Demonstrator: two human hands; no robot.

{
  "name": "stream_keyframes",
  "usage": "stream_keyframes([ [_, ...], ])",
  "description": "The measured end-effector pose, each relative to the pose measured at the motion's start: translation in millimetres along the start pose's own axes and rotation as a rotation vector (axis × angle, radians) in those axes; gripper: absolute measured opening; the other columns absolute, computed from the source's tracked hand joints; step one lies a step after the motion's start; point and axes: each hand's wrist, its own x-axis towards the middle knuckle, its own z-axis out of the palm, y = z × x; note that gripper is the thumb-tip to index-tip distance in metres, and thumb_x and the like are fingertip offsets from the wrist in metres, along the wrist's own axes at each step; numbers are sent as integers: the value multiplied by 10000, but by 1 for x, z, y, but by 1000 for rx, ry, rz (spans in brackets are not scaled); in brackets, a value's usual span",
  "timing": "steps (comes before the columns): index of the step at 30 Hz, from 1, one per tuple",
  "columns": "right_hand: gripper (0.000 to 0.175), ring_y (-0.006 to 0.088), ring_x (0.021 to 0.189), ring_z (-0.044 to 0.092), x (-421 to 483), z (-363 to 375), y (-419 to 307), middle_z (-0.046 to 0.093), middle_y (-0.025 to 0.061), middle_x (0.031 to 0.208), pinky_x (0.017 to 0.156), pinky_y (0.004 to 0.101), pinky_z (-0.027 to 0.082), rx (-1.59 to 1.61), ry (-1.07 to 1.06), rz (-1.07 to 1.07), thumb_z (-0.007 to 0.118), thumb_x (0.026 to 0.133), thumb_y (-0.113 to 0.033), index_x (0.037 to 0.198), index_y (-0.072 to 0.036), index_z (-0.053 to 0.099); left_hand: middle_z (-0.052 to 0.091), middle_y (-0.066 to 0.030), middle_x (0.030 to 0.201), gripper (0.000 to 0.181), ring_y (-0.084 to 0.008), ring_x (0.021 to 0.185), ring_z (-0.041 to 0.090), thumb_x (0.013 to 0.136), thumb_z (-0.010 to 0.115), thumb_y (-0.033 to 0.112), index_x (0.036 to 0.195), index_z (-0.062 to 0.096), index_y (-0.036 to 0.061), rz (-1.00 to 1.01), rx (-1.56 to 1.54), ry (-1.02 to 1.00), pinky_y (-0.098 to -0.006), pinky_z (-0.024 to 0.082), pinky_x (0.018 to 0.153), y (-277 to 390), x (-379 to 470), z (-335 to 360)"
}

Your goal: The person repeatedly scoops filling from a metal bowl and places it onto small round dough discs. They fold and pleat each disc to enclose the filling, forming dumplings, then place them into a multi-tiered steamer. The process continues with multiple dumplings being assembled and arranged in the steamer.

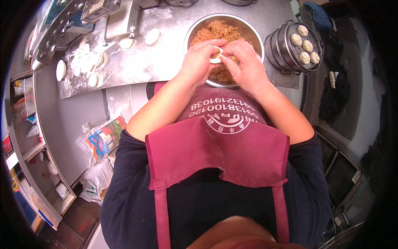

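Note:
Over a steel bowl of reddish-brown minced filling, my two hands meet at a small round dough wrapper. My left hand cups the wrapper from the left, its thumb by the opening. A bit of filling shows inside the dough. From the other side, the thumb and fingers of my right hand pinch the wrapper's edge. The underside of the dough is hidden by my fingers.
Right of the bowl stands a stacked metal steamer with several pleated buns on top. Floured dough rounds lie in piles on the steel table. Behind them is a dough machine. Shelves stand at left.

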Motion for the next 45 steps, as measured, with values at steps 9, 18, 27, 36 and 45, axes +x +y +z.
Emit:
stream_keyframes([
  [9, 163, 265, 875, 643, 8, -5, -3, 647, 130, 914, 791, 349, 506, 126, -206, 292, 658, 847, -117, 976, -19, 641, 634, -138, 1041, 321, -188, 912, 627, 863, 502, 109, 1098, 606, -82, -92, 81, -101, -294, 527, 745, 8, 1, -10],
  [18, 157, 117, 811, 603, 21, -3, 11, 655, 35, 863, 736, 259, 494, 788, -192, 813, 681, 852, -92, 977, -3, 651, 598, -154, 1142, 405, -211, 1017, 608, 907, 450, 105, 1262, 492, -85, -75, 110, -140, -354, 560, 812, 23, 1, -9],
  [27, 124, 133, 809, 615, 2, 7, -6, 659, 59, 875, 755, 263, 498, 303, 43, 425, 672, 858, -84, 956, -14, 648, 574, -147, 1166, 367, -215, 1060, 596, 950, 504, 85, 1270, 488, -93, 68, 67, 0, -349, 556, 886, -2, -8, 3],
  [36, 168, 165, 826, 623, 14, -4, 8, 648, 76, 909, 760, 301, 498, 307, -121, 353, 684, 835, -116, 974, -26, 650, 665, -138, 1076, 431, -115, 902, 622, 877, 562, 100, 1286, 564, -35, 169, 478, -6, -231, 505, 763, 9, -4, -6],
  [45, 166, 147, 823, 618, 20, -8, 6, 656, 58, 881, 760, 289, 489, 458, -245, 603, 682, 834, -122, 977, -37, 672, 665, -111, 1024, 437, -181, 896, 625, 984, 348, 263, 1246, 545, -26, -67, 115, -50, -304, 517, 714, 17, 4, -6],
])
